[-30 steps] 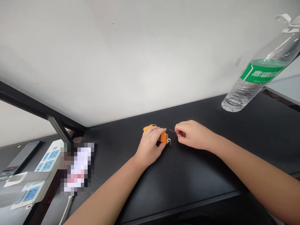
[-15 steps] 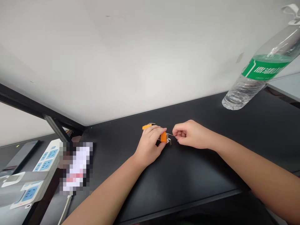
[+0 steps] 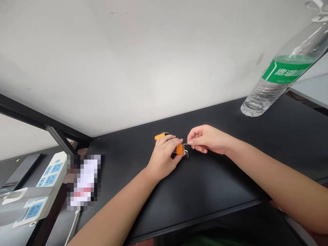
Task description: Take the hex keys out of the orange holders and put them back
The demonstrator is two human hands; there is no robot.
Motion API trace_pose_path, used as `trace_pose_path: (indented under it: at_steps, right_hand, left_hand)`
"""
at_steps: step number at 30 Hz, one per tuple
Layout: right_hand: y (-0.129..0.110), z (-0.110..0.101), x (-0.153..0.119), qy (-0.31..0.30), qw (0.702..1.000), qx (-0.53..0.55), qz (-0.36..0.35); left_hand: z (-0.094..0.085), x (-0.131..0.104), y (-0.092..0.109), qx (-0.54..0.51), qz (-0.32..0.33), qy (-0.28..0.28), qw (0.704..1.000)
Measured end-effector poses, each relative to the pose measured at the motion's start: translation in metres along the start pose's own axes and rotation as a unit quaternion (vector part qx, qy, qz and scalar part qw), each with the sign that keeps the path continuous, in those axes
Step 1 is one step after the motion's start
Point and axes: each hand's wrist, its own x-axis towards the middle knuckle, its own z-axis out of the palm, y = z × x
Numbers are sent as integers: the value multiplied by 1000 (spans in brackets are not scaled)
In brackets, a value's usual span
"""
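My left hand (image 3: 165,152) is wrapped over an orange hex key holder (image 3: 180,149) lying on the black tabletop, pressing it down. Another orange part of the holder shows past the fingers at the upper left, and its middle is covered. Bent metal keys (image 3: 186,152) stick out at the near right end. My right hand (image 3: 205,139) is closed in a pinch on a thin straight metal hex key (image 3: 185,144), just right of the holder. The key's inner end runs up to the holder, and whether it sits inside a slot is hard to see.
A large water bottle (image 3: 284,70) with a green label stands at the right by the white wall. On the left are a white power strip (image 3: 55,179), a blurred-out device (image 3: 84,181) with a white cable (image 3: 74,223), and a dark metal frame (image 3: 58,138).
My right hand has shifted slightly up and left, its thumb now laid along the key close to the holder. My left hand keeps its hold. The view has tilted a little.
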Motion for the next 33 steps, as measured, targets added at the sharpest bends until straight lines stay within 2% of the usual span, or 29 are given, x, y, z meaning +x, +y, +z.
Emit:
trace_pose_path:
  at_steps: [5, 9, 14, 17, 20, 22, 24, 25, 27, 30, 33]
  right_hand:
    - [12, 16, 10, -1, 993, 118, 10]
    - [13, 14, 10, -17, 988, 151, 28]
    - [14, 17, 9, -12, 996, 86, -3]
    - [14, 22, 9, 13, 999, -10, -33]
    - [10, 13, 7, 39, 989, -134, -54]
    - [6, -4, 5, 72, 963, -243, -90]
    - [4, -23, 3, 108, 897, -407, -132]
    - [3, -31, 2, 110, 862, -475, -135]
    - [3, -39, 2, 89, 827, -548, -92]
    - [4, -32, 3, 54, 801, -595, -42]
    - [5, -17, 3, 59, 758, -649, -28]
  left_hand:
    - [0, 0, 1, -13, -31, -11, 999]
    - [0, 0, -1, -11, -42, 5, 999]
    - [1, -1, -2, -9, -25, -6, 1000]
    - [1, -1, -1, -2, -20, -4, 1000]
    - [0, -1, -1, -6, -27, -15, 1000]
    - [0, -2, -2, -6, -35, -19, 999]
    - [1, -2, -3, -8, -46, -20, 999]
    - [1, -2, -3, -11, -51, -20, 998]
    - [2, -3, -3, -20, -66, -23, 997]
    - [1, -2, -2, -33, -97, -29, 994]
    - [1, -2, -2, -51, -114, -26, 992]
